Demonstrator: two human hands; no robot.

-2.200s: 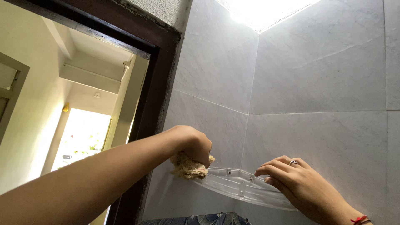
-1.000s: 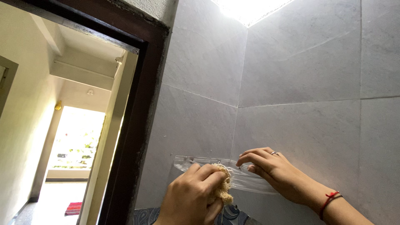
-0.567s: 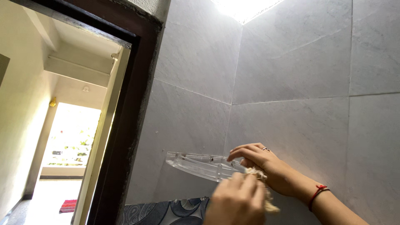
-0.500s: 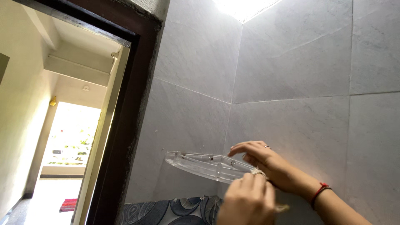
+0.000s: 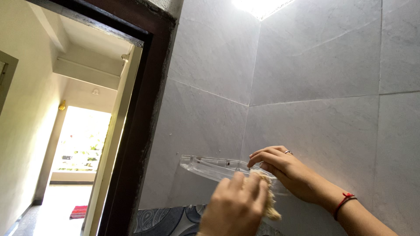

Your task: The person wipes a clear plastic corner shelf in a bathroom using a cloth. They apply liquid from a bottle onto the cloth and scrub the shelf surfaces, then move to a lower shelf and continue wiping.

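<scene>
- Since half a second ago, your left hand (image 5: 236, 207) has slid a little leftward along the clear corner shelf (image 5: 205, 166), and the scrubber has come up against the shelf's front edge.
- Your left hand shows its back to the camera, knuckles up, fingers curled forward and clenched around the tan fibrous scrubber (image 5: 267, 199).
- Part of that scrubber pokes out to the right of your fingers and hangs below them; its top touches the underside or rim of the shelf, though which of the two you cannot tell from this angle.
- Your right hand (image 5: 284, 168) reaches in from the lower right, wrist bent, with a red thread bracelet (image 5: 343, 203) round the wrist and a ring (image 5: 288, 152) on one finger.
- Its fingers are arched and hooked over the right end of the shelf, gripping the rim, with the fingertips pointing left.
- Your two hands sit just beside each other, the left lower and nearer the camera.
- That shelf is fixed in the corner where two grey tiled walls (image 5: 315, 65) meet, right of the dark door frame (image 5: 140, 122).
</scene>
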